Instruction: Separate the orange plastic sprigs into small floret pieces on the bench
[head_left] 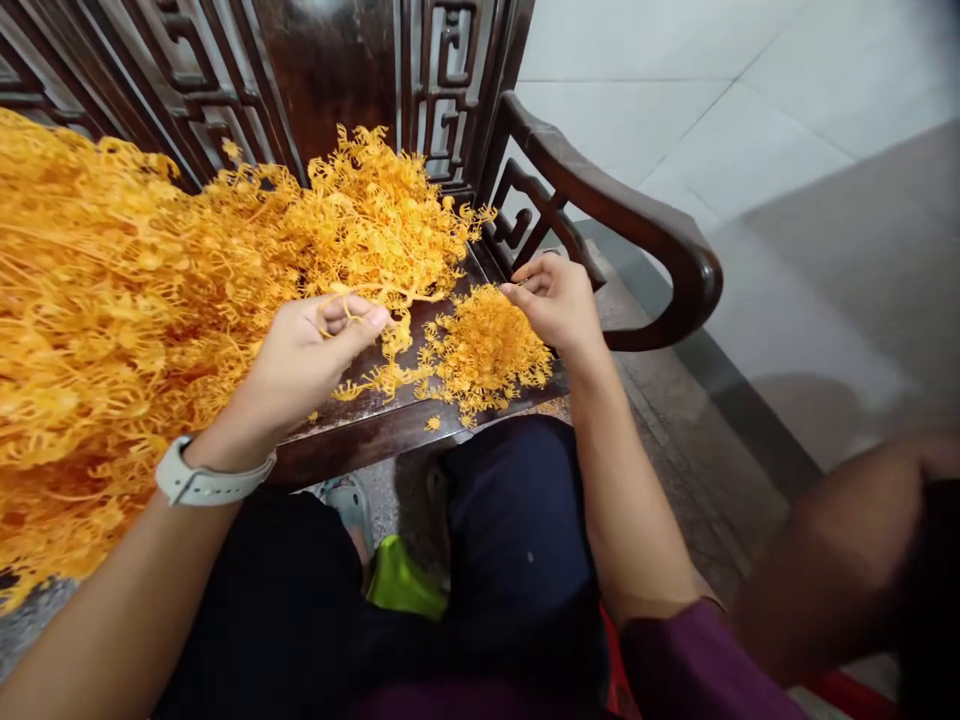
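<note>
My left hand (319, 345), with a pale watch strap (214, 478) on its wrist, pinches a thin yellow artificial-flower stem (346, 308) between thumb and fingers. Part of the stem loops over the fingers, and a sprig dangles by the fingertips. To the right, my right hand (559, 300) is closed in a pinch above a small pile of yellow flower pieces (487, 350). Whatever lies between its fingertips, if anything, is too small to make out. A big heap of yellow artificial flower sprays (150, 290) spreads beside and behind my left hand.
The flowers lie on a dark carved wooden bench (360, 445) with a lattice back and a curved armrest (630, 210) at right. A tiled wall (637, 110) stands beyond. Below are my knees and a bright green object (405, 580). Another person's limb (847, 550) shows at lower right.
</note>
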